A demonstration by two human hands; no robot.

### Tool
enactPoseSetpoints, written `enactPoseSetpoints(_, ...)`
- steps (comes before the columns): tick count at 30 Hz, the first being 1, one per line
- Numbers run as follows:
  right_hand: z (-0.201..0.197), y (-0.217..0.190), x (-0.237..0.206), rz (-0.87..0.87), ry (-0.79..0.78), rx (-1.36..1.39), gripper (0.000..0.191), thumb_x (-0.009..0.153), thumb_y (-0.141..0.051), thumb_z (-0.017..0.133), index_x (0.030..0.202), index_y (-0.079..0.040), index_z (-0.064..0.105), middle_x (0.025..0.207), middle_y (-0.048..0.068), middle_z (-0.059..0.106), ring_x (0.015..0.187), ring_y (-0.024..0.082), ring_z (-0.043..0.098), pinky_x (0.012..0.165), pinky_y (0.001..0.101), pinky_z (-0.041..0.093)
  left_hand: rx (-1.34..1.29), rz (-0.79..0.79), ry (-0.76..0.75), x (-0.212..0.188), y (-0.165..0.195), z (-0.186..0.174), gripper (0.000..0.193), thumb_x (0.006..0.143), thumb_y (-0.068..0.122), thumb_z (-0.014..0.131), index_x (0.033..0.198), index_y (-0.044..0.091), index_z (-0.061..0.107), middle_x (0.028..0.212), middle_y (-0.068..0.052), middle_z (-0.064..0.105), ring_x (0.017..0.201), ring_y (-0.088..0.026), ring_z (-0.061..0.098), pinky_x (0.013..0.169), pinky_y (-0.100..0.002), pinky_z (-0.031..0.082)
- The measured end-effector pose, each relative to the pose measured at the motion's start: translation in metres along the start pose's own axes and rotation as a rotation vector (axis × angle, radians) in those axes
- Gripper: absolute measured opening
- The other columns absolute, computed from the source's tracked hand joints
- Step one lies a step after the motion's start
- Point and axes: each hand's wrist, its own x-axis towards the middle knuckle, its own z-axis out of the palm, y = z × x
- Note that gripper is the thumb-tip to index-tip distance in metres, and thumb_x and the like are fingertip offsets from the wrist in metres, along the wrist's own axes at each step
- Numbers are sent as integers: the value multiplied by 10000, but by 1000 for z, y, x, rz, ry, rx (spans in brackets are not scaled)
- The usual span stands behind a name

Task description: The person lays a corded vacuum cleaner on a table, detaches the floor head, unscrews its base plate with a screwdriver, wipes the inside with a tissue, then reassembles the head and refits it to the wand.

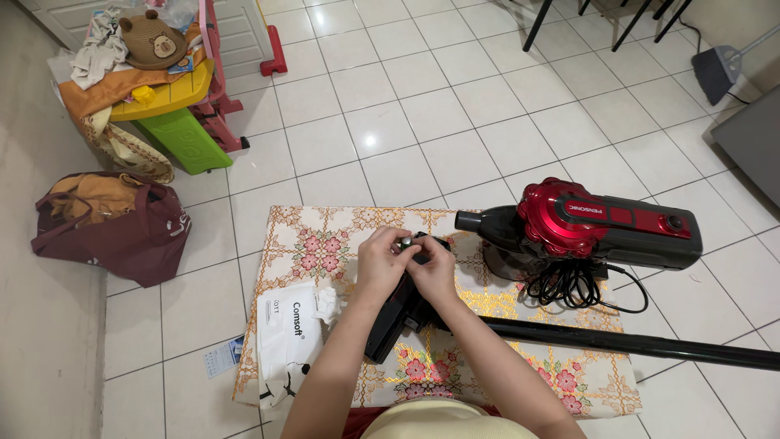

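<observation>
My left hand (380, 262) and my right hand (435, 272) meet over a black vacuum attachment (394, 321) that lies on a floral cloth-covered low table (325, 244). Both hands grip its upper end, and a small metallic piece (404, 241) shows between the fingertips of both hands. The attachment's lower part runs down and left under my forearms. A long black tube (634, 343) lies across the table to the right. The red and black handheld vacuum body (593, 223) with its coiled black cord (569, 286) rests at the table's right side.
A white tissue packet (288, 341) with crumpled tissue (327, 302) lies on the table's left. A maroon bag (122, 228) sits on the tiled floor to the left. A plastic toy slide piled with clothes (162, 89) stands at the back left. A broom (719, 69) leans far right.
</observation>
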Motion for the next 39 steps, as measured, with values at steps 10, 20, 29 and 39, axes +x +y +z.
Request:
enactPoseSetpoints(10,-14,12,5,-35,-248,73,271,876,-73,764,1128,8,706,990,122,750,895,166,733,764,311,574,-177,54,-250,-4,2,-27,415,857,-24,677,1244,118,731,1169,-75,718,990,-148,680,758,-285,564)
enactPoseSetpoints(20,-8,1,5,-52,-132,69,332,775,-54,807,1086,-1,704,971,89,771,879,111,726,788,287,576,-75,-24,-25,-2,-2,-9,274,705,20,861,959,31,760,868,-56,724,622,-112,650,584,-256,549)
enactPoseSetpoints(29,-15,7,16,19,-301,168,255,883,-44,733,1130,16,717,1021,70,803,961,109,747,854,275,593,-300,50,-175,-3,-12,-18,387,824,-30,711,1199,66,718,1150,-18,697,902,-88,642,673,-239,502)
enactPoseSetpoints(39,-15,1,20,96,-361,78,288,836,-63,787,1097,32,712,969,82,791,943,94,741,821,290,585,-114,-46,-20,1,-9,-13,250,753,13,830,988,20,745,900,-46,736,693,-90,628,641,-238,522)
